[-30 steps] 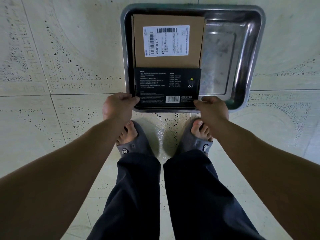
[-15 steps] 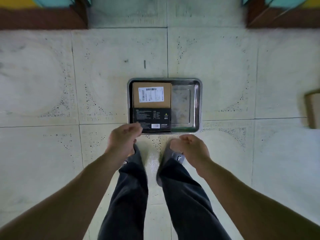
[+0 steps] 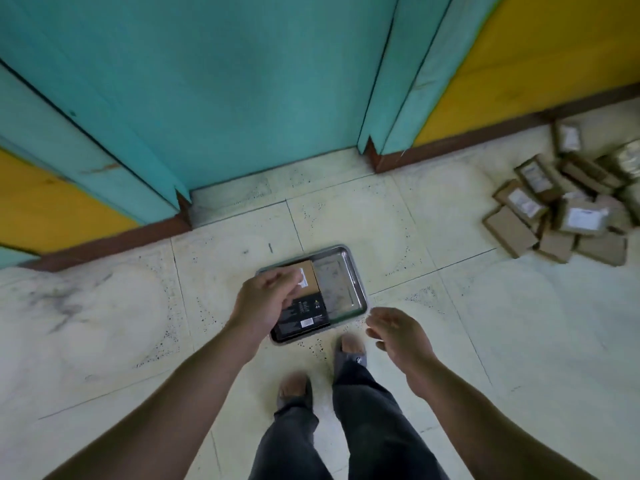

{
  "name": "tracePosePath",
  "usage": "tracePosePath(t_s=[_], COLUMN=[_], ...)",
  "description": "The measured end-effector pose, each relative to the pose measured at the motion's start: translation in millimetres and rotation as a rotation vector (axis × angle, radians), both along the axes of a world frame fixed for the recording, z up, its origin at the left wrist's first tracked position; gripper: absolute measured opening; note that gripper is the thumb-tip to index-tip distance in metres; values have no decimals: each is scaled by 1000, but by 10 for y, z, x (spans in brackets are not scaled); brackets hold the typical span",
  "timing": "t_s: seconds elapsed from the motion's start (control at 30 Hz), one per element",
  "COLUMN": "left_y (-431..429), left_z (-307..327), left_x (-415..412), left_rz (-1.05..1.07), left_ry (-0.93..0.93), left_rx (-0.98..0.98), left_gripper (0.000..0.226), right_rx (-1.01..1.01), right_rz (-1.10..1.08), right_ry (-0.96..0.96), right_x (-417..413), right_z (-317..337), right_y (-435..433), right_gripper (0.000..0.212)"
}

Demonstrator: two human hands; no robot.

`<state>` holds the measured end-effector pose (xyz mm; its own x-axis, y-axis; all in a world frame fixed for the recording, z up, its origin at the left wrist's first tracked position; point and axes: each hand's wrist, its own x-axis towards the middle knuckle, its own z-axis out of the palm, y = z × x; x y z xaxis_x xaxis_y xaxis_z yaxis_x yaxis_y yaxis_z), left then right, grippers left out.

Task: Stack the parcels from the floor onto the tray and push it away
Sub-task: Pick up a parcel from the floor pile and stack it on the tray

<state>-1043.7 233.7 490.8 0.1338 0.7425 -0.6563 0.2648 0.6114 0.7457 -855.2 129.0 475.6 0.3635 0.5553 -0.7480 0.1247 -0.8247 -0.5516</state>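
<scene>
A steel tray (image 3: 341, 289) lies on the tiled floor just ahead of my feet. In its left half sit a brown cardboard parcel (image 3: 310, 277) with a white label and a black box (image 3: 304, 315) in front of it. My left hand (image 3: 266, 301) hangs in the air above the tray's left side, fingers loosely curled, holding nothing, and hides part of both parcels. My right hand (image 3: 398, 332) floats to the right of the tray's near corner, fingers relaxed and empty.
A heap of several brown parcels (image 3: 561, 209) lies on the floor at the far right, near the wall. A teal door (image 3: 225, 98) with a brown skirting stands straight ahead. My two feet in grey slippers (image 3: 349, 353) are just behind the tray.
Both hands have let go of the black box and lifted away from the tray. My view has risen and pulled back, so the door and the parcel heap now show.
</scene>
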Motion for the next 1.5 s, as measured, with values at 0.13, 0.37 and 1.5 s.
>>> tracePosePath(t_s=[0.13,0.37,1.5], left_y=[-56,-329,-1162], left_z=[675,1496,1646], left_x=[201,1009,5837], left_rz=[-59,-292,-628], left_ry=[-81,-184,-93], left_rx=[38,93,65], left_gripper=[16,19,21], right_rx=[72,244,319], right_rz=[-188,-550,-846], right_ry=[62,85,102], right_x=[81,680,5071], right_z=[732,1617,1663], right_y=[-301,-843,-1927], right_gripper=[16,13,15])
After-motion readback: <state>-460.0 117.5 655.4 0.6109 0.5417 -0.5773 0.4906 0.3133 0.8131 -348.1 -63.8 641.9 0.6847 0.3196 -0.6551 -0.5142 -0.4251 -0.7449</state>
